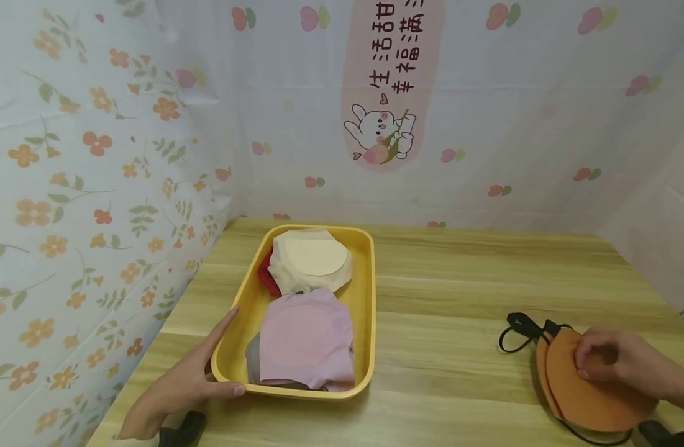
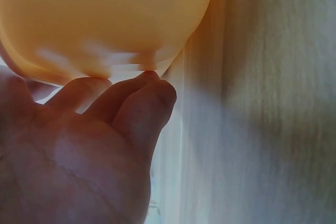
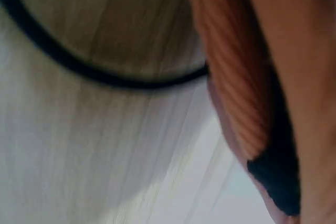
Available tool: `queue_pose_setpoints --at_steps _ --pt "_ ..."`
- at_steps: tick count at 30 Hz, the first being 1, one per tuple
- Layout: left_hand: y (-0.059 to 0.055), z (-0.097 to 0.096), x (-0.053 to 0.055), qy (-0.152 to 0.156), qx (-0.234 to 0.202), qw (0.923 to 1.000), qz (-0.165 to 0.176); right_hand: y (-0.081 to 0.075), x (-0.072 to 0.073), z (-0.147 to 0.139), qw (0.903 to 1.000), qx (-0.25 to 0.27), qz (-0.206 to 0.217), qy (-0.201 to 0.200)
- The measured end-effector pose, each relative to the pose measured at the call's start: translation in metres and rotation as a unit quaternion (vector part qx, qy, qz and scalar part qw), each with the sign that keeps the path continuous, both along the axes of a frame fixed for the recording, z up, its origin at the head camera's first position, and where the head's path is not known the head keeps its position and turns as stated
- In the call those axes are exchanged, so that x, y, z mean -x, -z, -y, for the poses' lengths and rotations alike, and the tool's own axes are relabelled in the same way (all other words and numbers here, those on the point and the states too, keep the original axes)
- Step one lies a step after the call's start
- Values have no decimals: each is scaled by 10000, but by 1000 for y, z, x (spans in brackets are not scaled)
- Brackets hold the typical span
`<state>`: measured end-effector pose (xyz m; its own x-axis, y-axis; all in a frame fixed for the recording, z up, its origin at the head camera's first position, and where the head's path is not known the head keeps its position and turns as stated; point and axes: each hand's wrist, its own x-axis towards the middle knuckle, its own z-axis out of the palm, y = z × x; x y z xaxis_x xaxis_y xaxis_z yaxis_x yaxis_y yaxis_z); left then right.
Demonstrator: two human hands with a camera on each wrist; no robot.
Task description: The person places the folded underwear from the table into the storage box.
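At the near left corner of a yellow tray (image 1: 371, 310), my left hand (image 1: 187, 379) grips the outside, thumb at the near wall and fingers along the left side. The left wrist view shows the fingertips against the tray wall (image 2: 115, 19). Inside lie a lavender cloth item (image 1: 342, 335) with a pink round panel and a cream one (image 1: 286, 273) with a pale oval panel. To the right, my right hand (image 1: 627, 363) pinches an orange fabric piece (image 1: 599, 410) with curled thumb and fingers. Black cords (image 1: 506, 344) stick out of its far and near ends.
Red cloth (image 1: 269, 279) shows beneath the cream item, grey cloth (image 1: 253, 357) beneath the lavender one. The wooden table (image 1: 448, 298) meets a printed curtain (image 1: 297, 124) at the back and a floral one (image 1: 95, 217) on the left.
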<state>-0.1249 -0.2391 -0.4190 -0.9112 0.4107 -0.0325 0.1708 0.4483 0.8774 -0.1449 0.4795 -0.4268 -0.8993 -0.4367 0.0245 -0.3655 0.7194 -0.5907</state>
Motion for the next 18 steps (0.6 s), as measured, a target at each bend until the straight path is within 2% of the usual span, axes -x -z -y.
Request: queue_pose_setpoints --at_steps 7,13,18 --pt "0 0 1 -22 53 10000 -69 -5 1 -1 9998 65 141 141" --pt "1 0 0 -18 -11 10000 -24 -14 2 1 9979 161 587 201" --pt "0 1 0 -13 45 9999 -132 -22 3 7 9937 360 918 527"
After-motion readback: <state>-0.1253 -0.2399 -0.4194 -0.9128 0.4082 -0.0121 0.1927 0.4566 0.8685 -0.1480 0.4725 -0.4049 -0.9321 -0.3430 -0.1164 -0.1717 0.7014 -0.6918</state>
